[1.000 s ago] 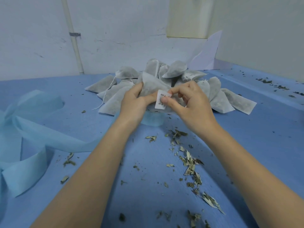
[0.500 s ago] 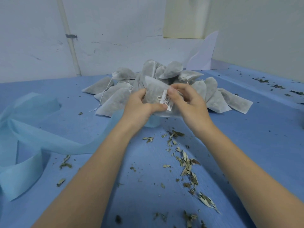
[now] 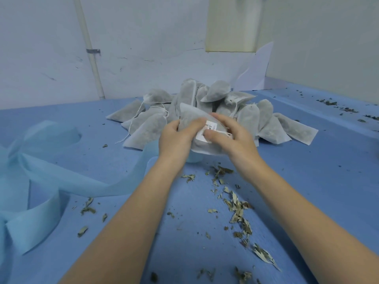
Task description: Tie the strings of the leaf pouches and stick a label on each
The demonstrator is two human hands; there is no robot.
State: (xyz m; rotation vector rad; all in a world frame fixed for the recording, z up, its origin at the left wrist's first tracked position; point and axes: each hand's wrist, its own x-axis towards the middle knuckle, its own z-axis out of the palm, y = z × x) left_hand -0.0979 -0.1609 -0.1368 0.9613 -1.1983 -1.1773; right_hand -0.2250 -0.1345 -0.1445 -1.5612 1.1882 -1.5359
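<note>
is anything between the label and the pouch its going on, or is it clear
Nothing visible stands between them. The small white barcode label already lies on the grey fabric leaf pouch, which the left hand grips. The right hand has its thumb on the label. Whether every edge is stuck flat cannot be told.

The one camera sits on my head, looking forward and down along my forearms to my left hand (image 3: 178, 138) and right hand (image 3: 232, 138). It is close over the blue table (image 3: 307, 171), wide enough to reach the wall (image 3: 143, 48) beyond.
</note>
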